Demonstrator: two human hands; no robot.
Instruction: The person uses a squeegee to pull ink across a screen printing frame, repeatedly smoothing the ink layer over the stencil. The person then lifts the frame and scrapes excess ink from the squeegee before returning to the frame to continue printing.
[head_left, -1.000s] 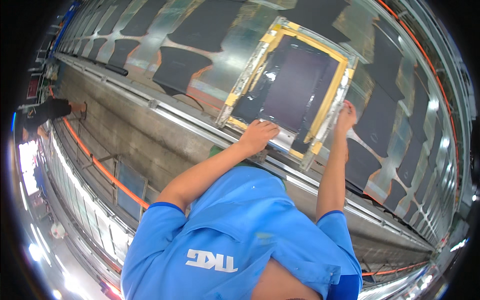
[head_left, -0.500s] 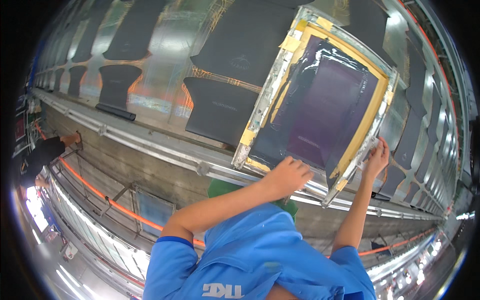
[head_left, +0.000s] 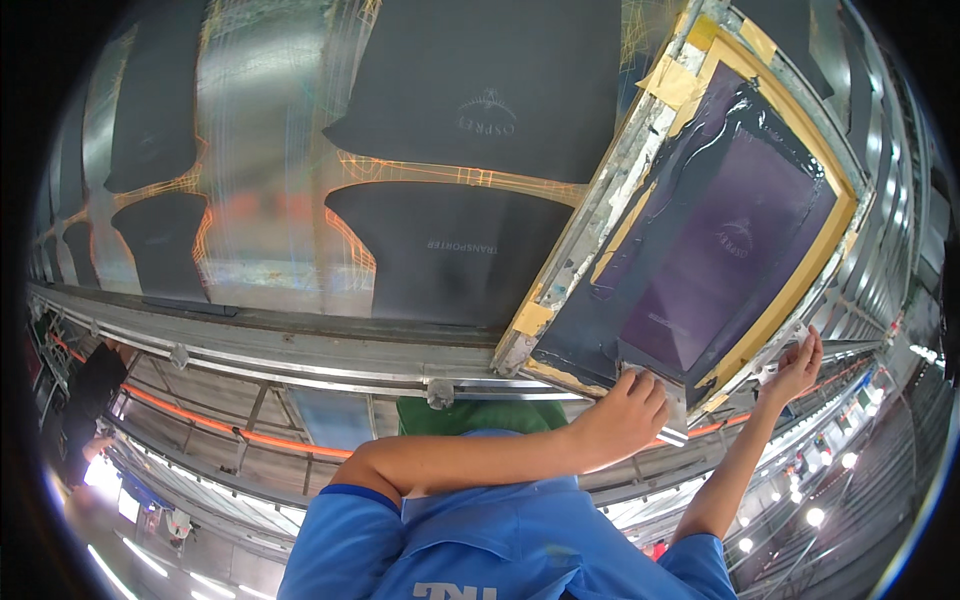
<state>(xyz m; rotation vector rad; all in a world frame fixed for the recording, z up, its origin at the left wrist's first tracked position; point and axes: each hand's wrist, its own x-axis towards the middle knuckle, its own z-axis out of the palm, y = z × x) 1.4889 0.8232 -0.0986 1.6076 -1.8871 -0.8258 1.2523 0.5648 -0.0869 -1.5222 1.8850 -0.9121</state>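
Observation:
A screen-printing frame [head_left: 540,312] with metal sides, yellow tape and purple mesh smeared with glossy dark paste lies tilted at the upper right over dark fabric pieces [head_left: 450,265]. My left hand [head_left: 625,418] is closed on a silvery squeegee-like bar [head_left: 668,425] at the frame's near end, its lower part hidden by the fingers. My right hand [head_left: 795,370] grips the frame's right side near the lower corner, fingers bent round it.
A long metal table [head_left: 260,230] carries rows of dark cut pieces with pale prints. A rail [head_left: 300,365] runs along its near edge. Behind are orange tubing [head_left: 240,425], a bluish panel [head_left: 330,420] and another person in dark clothing [head_left: 90,390] at the left.
The frame and both my hands have shifted right and my hands lower in the view. More printed pieces now show left of the frame, and the view has swung.

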